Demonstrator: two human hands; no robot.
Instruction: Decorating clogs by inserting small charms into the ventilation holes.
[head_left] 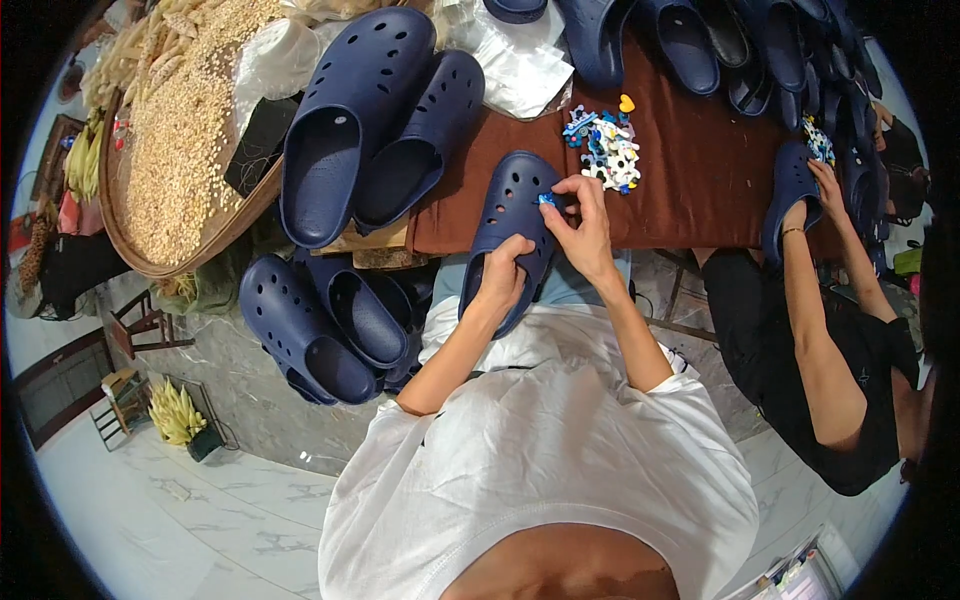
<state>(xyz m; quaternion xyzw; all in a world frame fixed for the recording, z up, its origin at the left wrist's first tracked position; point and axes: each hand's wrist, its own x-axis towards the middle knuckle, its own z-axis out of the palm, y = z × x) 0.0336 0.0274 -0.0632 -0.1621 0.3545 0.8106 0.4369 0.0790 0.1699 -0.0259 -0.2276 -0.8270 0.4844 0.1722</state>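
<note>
A navy clog (503,207) with round holes in its upper rests at the table's near edge, toe pointing away from me. My left hand (503,275) is closed round its side, with the fingers inside the foot opening. Between thumb and fingertips, my right hand (585,230) pinches a small blue shoe charm (547,199) against the holed upper. Whether the charm's stem sits in a hole is hidden. Just beyond my right hand lies a pile of charms (610,155), mostly white with black spots, some blue, and a yellow heart (627,103) at its far end.
A brown cloth (690,190) covers the table. To the left stand a pair of navy clogs (362,100) and a round basket (150,268) of pale kernels. More clogs (320,340) hang or lie below them. Several clogs (685,50) crowd the far right, where another person's hands (826,190) handle one.
</note>
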